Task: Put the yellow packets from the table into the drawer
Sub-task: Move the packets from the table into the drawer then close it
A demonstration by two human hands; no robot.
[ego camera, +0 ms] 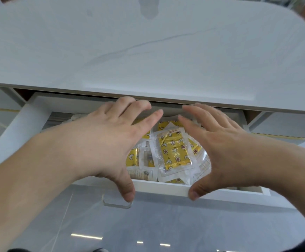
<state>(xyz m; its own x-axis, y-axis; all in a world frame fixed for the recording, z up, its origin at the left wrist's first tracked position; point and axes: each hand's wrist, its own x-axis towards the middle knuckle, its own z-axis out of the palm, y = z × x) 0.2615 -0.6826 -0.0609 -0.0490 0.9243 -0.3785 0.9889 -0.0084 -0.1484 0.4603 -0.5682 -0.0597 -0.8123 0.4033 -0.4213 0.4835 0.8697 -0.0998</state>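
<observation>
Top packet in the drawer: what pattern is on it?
Yellow with white moons, stars and small flower shapes, on the top packet; head view.

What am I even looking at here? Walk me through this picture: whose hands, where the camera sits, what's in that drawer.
There is no machine here. A person wears a wide-angle camera on their head, looking forward and down, so you see their own two bare arms reaching out from the bottom of the picture.

The big pale surface across the top is a table, seen from its near edge. Just under it, a white drawer is pulled open toward the person. Inside lies a loose pile of yellow packets in clear plastic wrappers, printed with little moons and stars.

The left hand and right hand are spread over the pile with fingers straight. Neither hand holds anything. Both thumbs reach down to the drawer's front edge. A clear handle sticks out below the left thumb. No packets show on the visible tabletop.
</observation>
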